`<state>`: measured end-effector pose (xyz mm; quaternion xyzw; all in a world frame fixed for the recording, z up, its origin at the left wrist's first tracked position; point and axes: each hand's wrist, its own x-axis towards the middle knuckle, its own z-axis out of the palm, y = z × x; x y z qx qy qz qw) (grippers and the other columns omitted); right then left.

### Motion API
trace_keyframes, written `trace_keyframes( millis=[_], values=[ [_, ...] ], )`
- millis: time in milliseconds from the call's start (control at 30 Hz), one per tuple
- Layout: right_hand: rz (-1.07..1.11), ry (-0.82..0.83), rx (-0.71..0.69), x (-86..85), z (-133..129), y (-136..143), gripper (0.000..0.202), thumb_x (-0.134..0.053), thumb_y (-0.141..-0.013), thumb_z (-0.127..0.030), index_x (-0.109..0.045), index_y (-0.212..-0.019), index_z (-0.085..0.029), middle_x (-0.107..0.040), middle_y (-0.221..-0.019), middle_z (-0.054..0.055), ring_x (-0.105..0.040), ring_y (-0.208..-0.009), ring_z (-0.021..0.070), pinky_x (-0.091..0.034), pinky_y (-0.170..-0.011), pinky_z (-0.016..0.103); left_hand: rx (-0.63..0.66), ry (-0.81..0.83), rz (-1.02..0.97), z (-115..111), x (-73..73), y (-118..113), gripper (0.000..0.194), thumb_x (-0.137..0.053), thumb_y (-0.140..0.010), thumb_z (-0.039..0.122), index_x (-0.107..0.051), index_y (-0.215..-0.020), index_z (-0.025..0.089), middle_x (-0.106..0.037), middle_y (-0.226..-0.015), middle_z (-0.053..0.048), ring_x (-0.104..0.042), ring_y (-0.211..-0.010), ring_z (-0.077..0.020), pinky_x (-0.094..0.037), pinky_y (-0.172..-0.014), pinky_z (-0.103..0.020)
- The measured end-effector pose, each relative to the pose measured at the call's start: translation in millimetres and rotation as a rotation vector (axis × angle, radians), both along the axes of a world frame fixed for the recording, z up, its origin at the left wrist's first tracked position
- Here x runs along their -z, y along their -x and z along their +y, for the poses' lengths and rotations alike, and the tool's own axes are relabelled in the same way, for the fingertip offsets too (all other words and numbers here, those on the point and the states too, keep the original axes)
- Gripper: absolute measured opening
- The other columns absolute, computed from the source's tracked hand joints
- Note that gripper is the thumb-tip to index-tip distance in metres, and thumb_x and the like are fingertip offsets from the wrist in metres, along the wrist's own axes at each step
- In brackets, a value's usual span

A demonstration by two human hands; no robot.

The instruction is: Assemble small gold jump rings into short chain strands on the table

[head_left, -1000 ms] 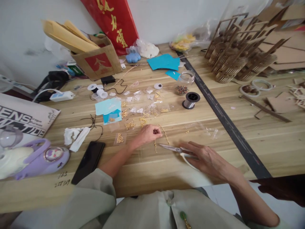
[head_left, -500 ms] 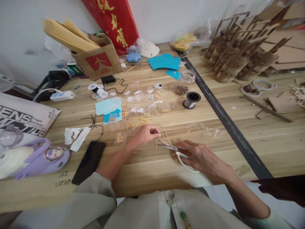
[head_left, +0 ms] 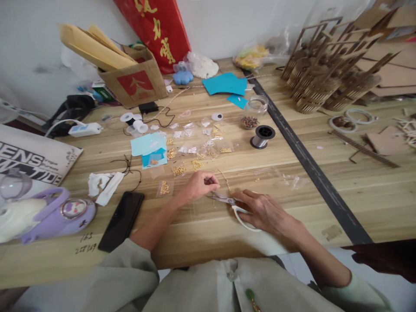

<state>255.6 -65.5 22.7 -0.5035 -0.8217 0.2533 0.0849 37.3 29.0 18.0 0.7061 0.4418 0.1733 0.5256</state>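
Packets (head_left: 225, 150), spool (head_left: 262, 138) beyond hands (head_left: 202, 185); phone (head_left: 121, 221) near left forearm (head_left: 160, 222).

The only view looks from the wearer's head, on the near side of the scissors (head_left: 236, 208) and above them, facing forward and down over the desk (head_left: 195, 242). It sits fairly near, yet takes in the shirt (head_left: 191, 288) below them and the wall (head_left: 224, 26) far beyond.

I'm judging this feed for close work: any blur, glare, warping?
Head view: wide-angle stretch towards the edges, as around the purple bottle; the gold chain and tips of the scissors look soft; a pale, washed-out patch on the table below the right hand.
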Motion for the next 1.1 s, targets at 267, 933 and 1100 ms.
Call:
trace_keyframes(
  millis=[267,933,1100],
  values=[
    [-0.014,0.009,-0.024,2.9,3,6,0.026,-0.053,-0.087,-0.026,-0.053,-0.113,-0.023,-0.063,-0.093,0.004,-0.063,-0.082,0.0181,-0.040,-0.066,0.025,0.004,-0.002,0.002,1,5.0,2,0.009,-0.065,-0.072,0.022,-0.066,-0.069,0.013,-0.061,-0.061,0.001,-0.051,-0.054,-0.0076,-0.041,-0.053,-0.019],
    [0.045,0.083,-0.003,-0.4,3,13,0.030,-0.052,-0.088,-0.021,-0.053,-0.118,-0.023,-0.061,-0.097,0.004,-0.062,-0.078,0.0154,-0.042,-0.067,0.025,-0.002,0.042,-0.014,0,2.2,0,0.008,-0.065,-0.072,0.019,-0.064,-0.068,0.012,-0.059,-0.059,0.001,-0.051,-0.054,-0.0075,-0.041,-0.053,-0.018],
    [0.050,0.052,-0.027,4.0,2,12,0.035,-0.051,-0.089,-0.023,-0.048,-0.124,-0.025,-0.060,-0.099,0.004,-0.062,-0.083,0.0167,-0.043,-0.069,0.025,-0.009,0.040,-0.016,1,2.2,-1,0.009,-0.065,-0.071,0.021,-0.064,-0.067,0.012,-0.059,-0.057,0.001,-0.050,-0.053,-0.0075,-0.041,-0.052,-0.018]
  ],
)
